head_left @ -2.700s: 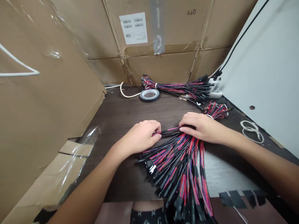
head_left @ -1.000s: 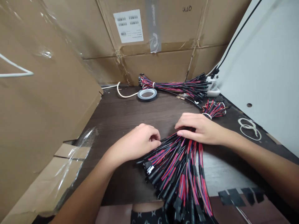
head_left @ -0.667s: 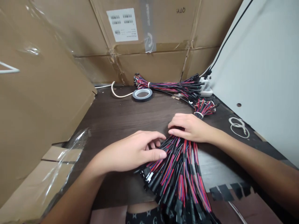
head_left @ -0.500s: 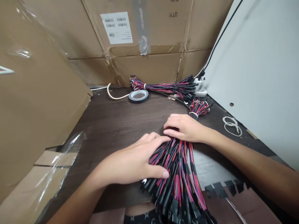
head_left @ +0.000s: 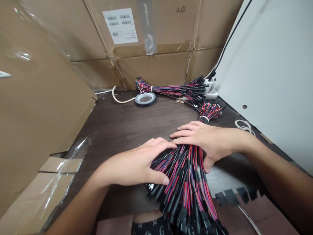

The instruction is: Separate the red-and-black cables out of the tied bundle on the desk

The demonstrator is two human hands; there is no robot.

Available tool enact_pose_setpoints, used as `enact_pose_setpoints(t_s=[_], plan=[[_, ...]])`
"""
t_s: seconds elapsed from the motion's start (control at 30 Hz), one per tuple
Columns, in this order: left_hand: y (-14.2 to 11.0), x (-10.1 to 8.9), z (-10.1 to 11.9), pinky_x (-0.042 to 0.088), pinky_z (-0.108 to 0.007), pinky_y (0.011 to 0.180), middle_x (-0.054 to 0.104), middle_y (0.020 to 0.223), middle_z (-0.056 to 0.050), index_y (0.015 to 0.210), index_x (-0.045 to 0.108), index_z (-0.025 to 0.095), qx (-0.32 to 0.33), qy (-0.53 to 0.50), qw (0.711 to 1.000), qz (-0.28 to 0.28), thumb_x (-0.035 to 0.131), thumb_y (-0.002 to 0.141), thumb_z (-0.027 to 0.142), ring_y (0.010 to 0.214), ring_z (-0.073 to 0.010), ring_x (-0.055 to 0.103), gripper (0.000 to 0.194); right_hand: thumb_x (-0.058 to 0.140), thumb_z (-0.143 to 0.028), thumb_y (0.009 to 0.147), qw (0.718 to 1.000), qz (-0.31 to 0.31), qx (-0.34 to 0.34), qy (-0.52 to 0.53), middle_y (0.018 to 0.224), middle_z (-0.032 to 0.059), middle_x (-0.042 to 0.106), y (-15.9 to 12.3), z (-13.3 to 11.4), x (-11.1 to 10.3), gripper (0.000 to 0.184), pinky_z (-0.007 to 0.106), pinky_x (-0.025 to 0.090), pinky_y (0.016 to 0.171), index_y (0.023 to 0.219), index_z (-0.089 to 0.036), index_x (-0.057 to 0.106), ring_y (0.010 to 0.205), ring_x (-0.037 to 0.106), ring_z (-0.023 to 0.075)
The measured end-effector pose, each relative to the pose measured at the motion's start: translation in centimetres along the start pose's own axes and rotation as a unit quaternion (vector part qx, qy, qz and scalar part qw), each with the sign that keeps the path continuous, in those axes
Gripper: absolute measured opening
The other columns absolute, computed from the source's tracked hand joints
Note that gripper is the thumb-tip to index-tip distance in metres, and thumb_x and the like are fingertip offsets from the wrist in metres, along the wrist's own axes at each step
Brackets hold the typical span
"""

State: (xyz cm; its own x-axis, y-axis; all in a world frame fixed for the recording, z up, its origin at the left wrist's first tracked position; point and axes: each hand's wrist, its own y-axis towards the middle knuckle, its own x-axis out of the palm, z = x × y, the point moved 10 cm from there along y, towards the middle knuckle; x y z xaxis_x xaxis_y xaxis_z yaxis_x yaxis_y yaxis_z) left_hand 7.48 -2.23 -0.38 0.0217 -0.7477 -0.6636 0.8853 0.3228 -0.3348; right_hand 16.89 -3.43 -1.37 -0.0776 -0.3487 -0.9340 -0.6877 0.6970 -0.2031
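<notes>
A thick bundle of red, blue and black wires [head_left: 187, 182] with black connectors fans out toward me on the dark wooden table [head_left: 122, 124]. Its far end [head_left: 207, 112] is tied with a white band. My left hand [head_left: 134, 164] lies against the bundle's left side, fingers stretched along the wires and thumb on the connectors' edge. My right hand [head_left: 210, 142] lies flat on top of the bundle near its narrow part, fingers spread and pointing left, thumb down on the right side. The fingertips of both hands almost meet.
A second tied wire bundle [head_left: 171, 88] lies at the back beside a roll of tape [head_left: 145, 99] and a white cord [head_left: 117, 98]. Cardboard boxes [head_left: 156, 62] stand behind and to the left, a white panel [head_left: 274, 71] to the right. Black tape pieces [head_left: 234, 195] stick at the table's edge.
My left hand has opened from a pinch and slid down onto the bundle's left side. My right hand has flattened and spread over the wires. The fanned wires are drawn closer together.
</notes>
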Motion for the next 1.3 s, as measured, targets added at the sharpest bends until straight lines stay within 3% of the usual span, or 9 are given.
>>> enact_pose_setpoints(t_s=[0.27, 0.43, 0.57, 0.7, 0.8, 1.0, 1.17, 1.3], plan=[[-0.3, -0.1, 0.3, 0.036, -0.037, 0.107, 0.044, 0.142, -0.005, 0.140, 0.044, 0.030, -0.004, 0.004, 1.000, -0.004, 0.073, 0.081, 0.037, 0.129, -0.0261, 0.041, 0.066, 0.082, -0.057, 0.061, 0.998, 0.060, -0.006, -0.019, 0.139, 0.0110, 0.051, 0.5, -0.1, -1.0, 0.083, 0.046, 0.040, 0.093, 0.133, -0.023, 0.055, 0.120, 0.047, 0.0327], [-0.6, -0.4, -0.3, 0.038, -0.034, 0.105, 0.048, 0.139, -0.003, 0.140, 0.044, 0.030, -0.016, 0.028, 0.999, -0.003, 0.071, 0.083, 0.036, 0.127, -0.0248, 0.044, 0.063, 0.074, -0.066, 0.065, 0.993, 0.106, 0.034, -0.034, 0.115, 0.0088, 0.062, 1.4, 0.2, -1.5, 0.068, 0.038, 0.042, 0.080, 0.116, -0.022, 0.065, 0.097, 0.057, 0.0261], [-0.8, -0.8, -0.8, 0.038, -0.035, 0.104, 0.050, 0.135, -0.003, 0.143, 0.039, 0.030, -0.035, 0.061, 0.997, 0.009, 0.071, 0.082, 0.040, 0.124, -0.0255, 0.044, 0.070, 0.068, -0.074, 0.065, 0.985, 0.150, 0.073, -0.045, 0.098, 0.0072, 0.064, 2.3, 0.7, -1.5, 0.067, 0.035, 0.040, 0.073, 0.106, -0.020, 0.067, 0.086, 0.057, 0.0246], [-0.8, -1.6, -1.3, 0.042, -0.038, 0.097, 0.055, 0.129, -0.005, 0.143, 0.041, 0.028, -0.058, 0.118, 0.990, 0.057, 0.073, 0.078, 0.043, 0.117, -0.0287, 0.048, 0.073, 0.062, -0.081, 0.063, 0.973, 0.177, 0.132, -0.066, 0.096, 0.0074, 0.063, 2.9, 1.0, -1.4, 0.073, 0.035, 0.039, 0.072, 0.100, -0.018, 0.067, 0.087, 0.057, 0.0250], [-0.8, -2.0, -1.7, 0.043, -0.038, 0.093, 0.055, 0.130, -0.007, 0.140, 0.045, 0.026, -0.079, 0.175, 0.977, 0.090, 0.077, 0.073, 0.043, 0.115, -0.0306, 0.049, 0.076, 0.060, -0.083, 0.064, 0.961, 0.198, 0.175, -0.080, 0.097, 0.0089, 0.063, 3.1, 1.0, -1.6, 0.075, 0.035, 0.040, 0.074, 0.098, -0.017, 0.066, 0.090, 0.057, 0.0262], [-0.2, -2.3, -2.0, 0.041, -0.045, 0.099, 0.050, 0.137, -0.014, 0.142, 0.042, 0.017, -0.140, 0.286, 0.943, 0.095, 0.082, 0.067, 0.045, 0.121, -0.0345, 0.048, 0.090, 0.050, -0.085, 0.071, 0.945, 0.222, 0.222, -0.090, 0.098, 0.0109, 0.063, 3.4, 0.8, -2.0, 0.075, 0.040, 0.044, 0.078, 0.098, -0.016, 0.065, 0.093, 0.058, 0.0287], [0.8, -3.8, -1.9, 0.047, -0.047, 0.091, 0.058, 0.122, -0.014, 0.127, 0.055, 0.016, -0.226, 0.352, 0.907, 0.050, 0.080, 0.070, 0.039, 0.108, -0.0354, 0.058, 0.066, 0.041, -0.080, 0.081, 0.942, 0.237, 0.213, -0.104, 0.100, 0.0129, 0.063, 3.8, 0.7, -2.3, 0.071, 0.042, 0.045, 0.080, 0.098, -0.016, 0.065, 0.096, 0.057, 0.0304], [1.3, -5.3, -2.6, 0.048, -0.048, 0.089, 0.058, 0.124, -0.013, 0.122, 0.056, 0.018, -0.308, 0.372, 0.876, 0.013, 0.072, 0.072, 0.025, 0.107, -0.0345, 0.059, 0.053, 0.049, -0.061, 0.089, 0.953, 0.212, 0.178, -0.125, 0.105, 0.0113, 0.063, 3.6, 1.0, -2.6, 0.051, 0.039, 0.046, 0.078, 0.105, -0.015, 0.064, 0.097, 0.058, 0.0289]])
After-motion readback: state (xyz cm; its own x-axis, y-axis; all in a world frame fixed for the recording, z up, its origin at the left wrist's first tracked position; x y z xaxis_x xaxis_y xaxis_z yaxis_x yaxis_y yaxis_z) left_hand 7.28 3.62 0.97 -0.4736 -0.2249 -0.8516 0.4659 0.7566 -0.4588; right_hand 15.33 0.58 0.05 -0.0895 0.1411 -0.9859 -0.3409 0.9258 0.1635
